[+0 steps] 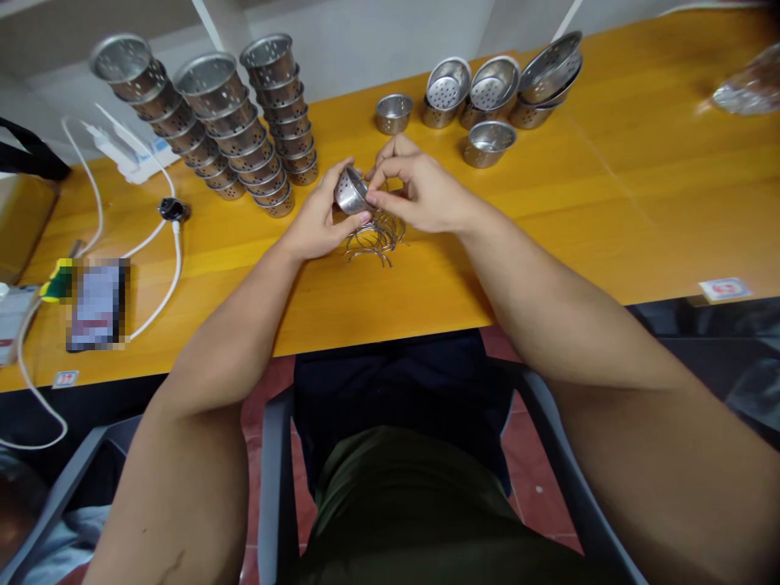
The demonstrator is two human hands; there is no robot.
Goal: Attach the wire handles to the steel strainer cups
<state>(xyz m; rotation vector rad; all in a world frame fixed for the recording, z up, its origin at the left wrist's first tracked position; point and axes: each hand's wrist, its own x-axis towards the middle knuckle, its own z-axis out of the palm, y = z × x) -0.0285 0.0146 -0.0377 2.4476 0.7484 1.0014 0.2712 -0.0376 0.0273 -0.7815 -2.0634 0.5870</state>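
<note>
My left hand (320,218) is wrapped round a small perforated metal strainer cup (350,192), tilted with its mouth toward the right. At the cup's rim, the fingers of my right hand (409,183) are pinched together; what they hold, if anything, is too small to make out. Just below and behind the cup lies a loose heap of thin curved metal wires (379,236) on the table, partly hidden by my hands.
Tall stacks of strainer cups (235,122) lean at the back left. More cups (487,145) stand at the back right of the yellow table (609,219). A phone (97,305), white cables (176,268) and a screwdriver handle (58,280) lie left. Clear plastic (756,85) sits far right.
</note>
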